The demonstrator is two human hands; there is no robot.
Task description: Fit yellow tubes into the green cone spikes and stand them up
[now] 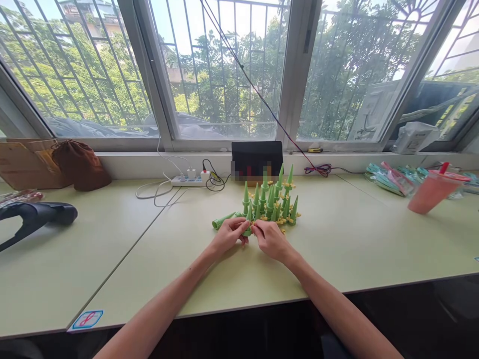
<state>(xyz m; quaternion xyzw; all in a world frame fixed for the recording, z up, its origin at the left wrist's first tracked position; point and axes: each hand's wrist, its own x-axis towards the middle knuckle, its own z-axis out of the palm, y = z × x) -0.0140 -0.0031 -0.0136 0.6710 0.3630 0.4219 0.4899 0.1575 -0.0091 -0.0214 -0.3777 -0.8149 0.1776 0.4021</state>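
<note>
Near the middle of the table, my left hand [229,234] is closed around the lower part of a green plastic watering spike [249,213], which points upward. My right hand [270,240] is pinched close against the spike's right side. A bit of yellow shows by its fingertips, but what they grip is mostly hidden. Just behind my hands stands a cluster of similar green watering spikes [270,199], tips up, with small yellow valves [293,185] on their sides. Another green spike [222,220] lies on its side left of the cluster, beyond my left hand.
A dark-screened device [257,158] leans at the windowsill behind the cluster. A power strip [190,180] with cables lies back left, near a brown drawstring bag [80,165]. At right are a lidded pink cup [434,192] and plastic-wrapped items [389,178]. A black curved object [37,217] lies far left.
</note>
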